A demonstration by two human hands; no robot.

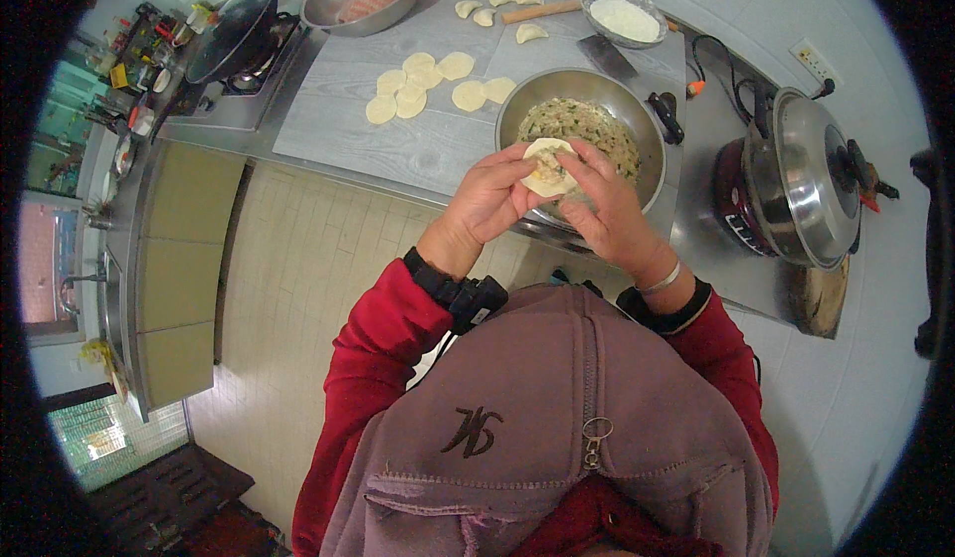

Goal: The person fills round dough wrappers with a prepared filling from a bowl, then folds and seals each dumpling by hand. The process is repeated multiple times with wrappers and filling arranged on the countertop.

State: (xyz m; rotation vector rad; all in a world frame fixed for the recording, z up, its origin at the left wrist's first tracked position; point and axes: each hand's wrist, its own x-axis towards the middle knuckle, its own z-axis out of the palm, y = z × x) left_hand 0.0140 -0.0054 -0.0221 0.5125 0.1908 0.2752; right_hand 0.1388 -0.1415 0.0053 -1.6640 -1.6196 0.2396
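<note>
Both my hands hold one round dough wrapper [539,182] with filling on it, over the near left rim of a steel bowl [653,120]. My left hand [496,190] grips the wrapper's left edge between thumb and fingers. From the right, the fingers of my right hand [612,210] touch its edge and the filling. Chopped filling [589,124] with green bits lies in the bowl. Flat dough wrappers [410,100] lie partly overlapping on the grey board [336,109] to the left. Several folded dumplings [531,32] rest near the board's back edge.
A bowl of white flour [625,20], a rolling pin [545,11] and a dark cleaver blade [608,56] are at the back. A steel basin with meat [365,23] and a wok [235,35] on the stove stand left. A lidded steel pot [813,176] stands right.
</note>
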